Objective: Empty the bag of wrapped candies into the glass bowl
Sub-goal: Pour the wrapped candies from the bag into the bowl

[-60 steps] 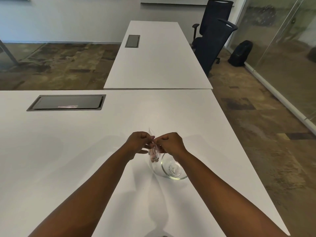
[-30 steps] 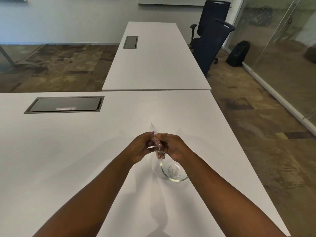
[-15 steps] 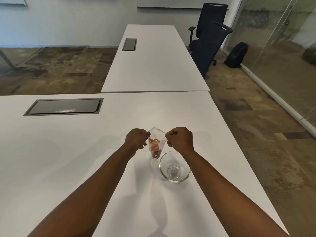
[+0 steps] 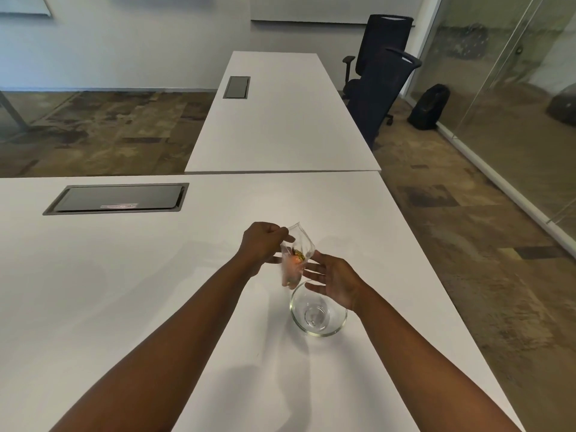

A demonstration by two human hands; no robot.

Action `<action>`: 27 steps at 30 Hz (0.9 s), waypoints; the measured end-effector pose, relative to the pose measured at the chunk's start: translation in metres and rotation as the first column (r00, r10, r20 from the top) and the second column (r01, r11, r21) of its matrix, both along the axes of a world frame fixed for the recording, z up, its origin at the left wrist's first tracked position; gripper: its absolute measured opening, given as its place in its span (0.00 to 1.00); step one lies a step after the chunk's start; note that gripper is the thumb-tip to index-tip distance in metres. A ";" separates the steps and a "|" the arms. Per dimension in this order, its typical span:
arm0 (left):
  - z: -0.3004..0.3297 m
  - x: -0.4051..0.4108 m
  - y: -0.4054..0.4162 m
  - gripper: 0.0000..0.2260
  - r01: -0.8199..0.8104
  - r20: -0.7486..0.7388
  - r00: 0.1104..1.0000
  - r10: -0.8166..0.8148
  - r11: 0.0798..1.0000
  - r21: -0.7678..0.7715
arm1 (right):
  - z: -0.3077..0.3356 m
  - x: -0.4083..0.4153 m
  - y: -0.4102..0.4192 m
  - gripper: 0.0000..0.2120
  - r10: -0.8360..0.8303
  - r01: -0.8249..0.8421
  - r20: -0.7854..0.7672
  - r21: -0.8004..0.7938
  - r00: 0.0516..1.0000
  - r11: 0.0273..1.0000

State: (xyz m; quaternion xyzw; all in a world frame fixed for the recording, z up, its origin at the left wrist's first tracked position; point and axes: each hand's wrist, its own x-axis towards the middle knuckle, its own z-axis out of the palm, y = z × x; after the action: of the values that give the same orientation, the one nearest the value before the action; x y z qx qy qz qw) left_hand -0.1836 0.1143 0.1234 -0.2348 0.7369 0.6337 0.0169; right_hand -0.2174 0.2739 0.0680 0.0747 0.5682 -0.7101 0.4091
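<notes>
A small clear plastic bag (image 4: 294, 255) with a few wrapped candies, orange and yellow-green, hangs upright with its mouth spread open at the top. My left hand (image 4: 261, 246) pinches the bag's upper left edge. My right hand (image 4: 332, 279) is off the bag, fingers spread, with its fingertips close to the bag's right side. The clear glass bowl (image 4: 318, 313) stands on the white table just below and right of the bag, with nothing in it. My right hand hovers over the bowl's far rim.
A dark recessed cable hatch (image 4: 117, 198) sits in the table (image 4: 124, 291) at the far left. The table's right edge runs close to the bowl. A second white table (image 4: 280, 120) adjoins beyond, with two black office chairs (image 4: 378, 76) and a black backpack (image 4: 428, 107) by a glass wall.
Both hands pulled the bag's mouth open. Since half a second ago my right hand let go and opened its fingers, moving down towards the bowl; my left hand still holds the bag.
</notes>
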 end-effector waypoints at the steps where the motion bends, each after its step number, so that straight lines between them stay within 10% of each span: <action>1: 0.002 -0.001 0.001 0.12 0.024 -0.009 1.000 -0.024 0.999 0.038 | -0.002 0.001 0.003 0.10 0.021 -0.021 0.002 -0.034 1.000 0.999; 10: -0.008 0.000 0.003 0.15 0.226 -0.085 0.974 -0.211 0.945 0.236 | -0.023 0.002 0.029 0.12 -0.005 -0.002 -0.030 -0.243 1.000 0.970; 17: -0.034 0.006 0.000 0.12 0.324 0.041 0.942 -0.334 0.934 0.153 | -0.029 -0.003 0.060 0.12 0.070 -0.039 -0.208 0.148 0.976 0.988; 23: -0.069 0.019 0.023 0.08 0.312 0.077 0.949 -0.307 0.869 -0.383 | -0.032 -0.002 0.068 0.14 0.118 -0.050 -0.271 0.247 0.955 0.968; 27: -0.079 0.024 0.027 0.08 0.286 0.094 0.957 -0.275 0.832 -0.475 | -0.032 -0.001 0.068 0.16 0.156 -0.077 -0.302 0.256 0.940 0.963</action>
State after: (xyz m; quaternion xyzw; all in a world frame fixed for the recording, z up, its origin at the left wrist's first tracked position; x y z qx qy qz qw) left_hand -0.1596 0.1415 0.0449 -0.1278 0.8979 0.4172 0.0584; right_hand -0.2180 0.3420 0.0358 -0.0262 0.7123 -0.6129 0.3411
